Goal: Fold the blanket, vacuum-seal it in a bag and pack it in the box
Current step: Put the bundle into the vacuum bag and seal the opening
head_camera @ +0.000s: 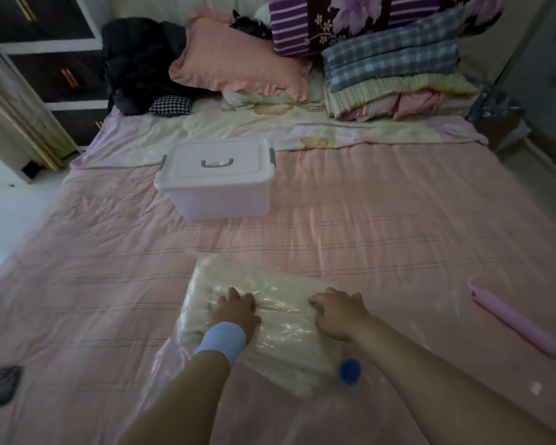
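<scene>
Both hands were down on the blanket point(215, 284), which lay folded and cream-coloured inside a clear plastic bag point(169, 356) on the pink bed cover point(382, 220). The left hand point(236, 311), with a pale blue wristband point(222, 340) above it, lay flat with fingers spread, pressing on the plastic over the blanket. The right hand point(339, 311) rested just beside it on the same bundle, its fingers bent at the tips; I couldn't tell whether they pinched the plastic or only pushed on it. A round blue valve point(350, 371) sat on the bag just behind the right hand, toward the wrist. Off to the right of that hand, well apart, a pink stick point(514, 319) lay on the cover. Well ahead of the left hand's fingertips stood the box point(219, 200), its white lid point(219, 162) on. Farther beyond it were a peach pillow point(238, 62) and a stack of folded bedding point(395, 75).
</scene>
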A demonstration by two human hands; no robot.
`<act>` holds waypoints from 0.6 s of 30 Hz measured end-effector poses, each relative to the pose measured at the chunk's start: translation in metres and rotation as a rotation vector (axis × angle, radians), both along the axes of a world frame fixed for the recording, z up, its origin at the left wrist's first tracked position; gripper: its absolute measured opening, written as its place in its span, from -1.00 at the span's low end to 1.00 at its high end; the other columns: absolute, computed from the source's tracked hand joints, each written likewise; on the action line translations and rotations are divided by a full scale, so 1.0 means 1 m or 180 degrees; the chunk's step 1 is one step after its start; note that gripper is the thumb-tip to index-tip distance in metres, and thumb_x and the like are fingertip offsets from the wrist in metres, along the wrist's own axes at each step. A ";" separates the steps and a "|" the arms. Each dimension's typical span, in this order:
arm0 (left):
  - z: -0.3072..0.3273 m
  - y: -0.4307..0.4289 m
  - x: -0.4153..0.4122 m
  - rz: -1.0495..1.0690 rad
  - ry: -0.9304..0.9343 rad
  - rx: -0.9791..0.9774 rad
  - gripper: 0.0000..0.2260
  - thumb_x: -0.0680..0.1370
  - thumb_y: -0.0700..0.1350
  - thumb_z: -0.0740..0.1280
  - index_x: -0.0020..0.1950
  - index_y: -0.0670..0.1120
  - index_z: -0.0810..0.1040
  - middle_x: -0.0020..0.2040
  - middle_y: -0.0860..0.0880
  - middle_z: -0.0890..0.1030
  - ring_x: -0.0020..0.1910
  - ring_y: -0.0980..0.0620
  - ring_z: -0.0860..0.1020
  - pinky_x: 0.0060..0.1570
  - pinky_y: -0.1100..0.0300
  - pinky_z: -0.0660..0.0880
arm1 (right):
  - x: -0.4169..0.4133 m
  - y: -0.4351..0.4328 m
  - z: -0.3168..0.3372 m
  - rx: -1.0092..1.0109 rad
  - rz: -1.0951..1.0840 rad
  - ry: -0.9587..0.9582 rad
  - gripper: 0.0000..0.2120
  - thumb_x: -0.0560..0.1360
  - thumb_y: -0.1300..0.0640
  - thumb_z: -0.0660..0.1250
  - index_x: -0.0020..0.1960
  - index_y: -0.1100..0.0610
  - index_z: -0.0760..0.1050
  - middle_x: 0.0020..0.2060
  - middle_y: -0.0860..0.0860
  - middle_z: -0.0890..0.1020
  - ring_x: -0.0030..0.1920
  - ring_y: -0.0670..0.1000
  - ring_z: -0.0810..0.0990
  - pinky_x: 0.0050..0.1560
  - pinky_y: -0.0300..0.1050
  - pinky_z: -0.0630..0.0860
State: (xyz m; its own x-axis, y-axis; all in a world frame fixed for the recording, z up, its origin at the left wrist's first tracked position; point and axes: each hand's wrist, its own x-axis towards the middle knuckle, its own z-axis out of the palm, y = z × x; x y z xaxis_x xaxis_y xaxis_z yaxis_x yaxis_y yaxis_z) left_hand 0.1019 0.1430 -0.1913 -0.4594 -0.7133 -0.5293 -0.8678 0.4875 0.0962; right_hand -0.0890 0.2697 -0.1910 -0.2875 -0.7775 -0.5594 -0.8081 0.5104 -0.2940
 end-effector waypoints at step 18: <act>-0.044 -0.013 -0.019 0.0808 0.0891 -0.0546 -0.01 0.29 0.14 0.53 0.54 0.21 -0.03 0.56 0.03 -0.19 0.51 -0.21 -0.10 0.46 -0.12 0.13 | -0.039 -0.037 -0.060 -0.0424 -0.0959 -0.0559 -0.09 0.14 -0.66 0.26 0.37 -0.22 0.44 0.24 -0.16 0.61 0.22 0.06 0.57 0.37 0.10 0.36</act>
